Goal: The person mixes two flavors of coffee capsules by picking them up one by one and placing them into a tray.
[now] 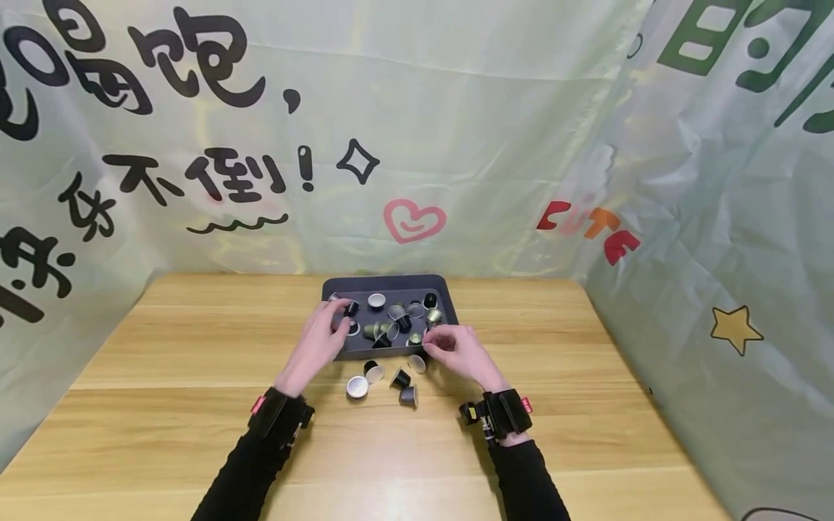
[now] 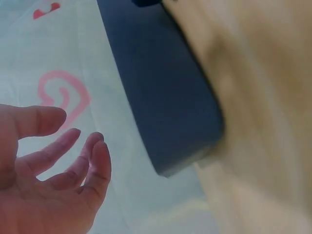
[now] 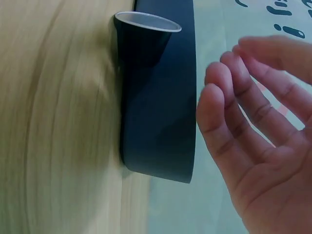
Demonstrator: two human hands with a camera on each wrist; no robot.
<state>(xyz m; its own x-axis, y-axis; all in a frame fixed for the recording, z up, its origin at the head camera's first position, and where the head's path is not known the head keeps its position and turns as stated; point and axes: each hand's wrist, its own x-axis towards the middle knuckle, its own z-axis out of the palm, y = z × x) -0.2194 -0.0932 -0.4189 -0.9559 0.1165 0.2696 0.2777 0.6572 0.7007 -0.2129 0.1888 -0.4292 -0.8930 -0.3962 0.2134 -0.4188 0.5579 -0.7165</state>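
A dark grey tray holds several coffee capsules, some black, some green, gold or silver-rimmed. My left hand reaches over its left side, fingers near a black capsule. In the left wrist view that hand has loosely bent fingers with a gap to the thumb and nothing between them. At the front right corner is my right hand, fingertips by a green capsule. The right wrist view shows its fingers relaxed and bent, the thumb tip close to them, with no capsule visible there.
Before the tray on the wooden table lie several loose capsules: a silver-lidded one, a black one, a dark grey one. Another capsule stands against the tray's front wall. A printed curtain hangs behind.
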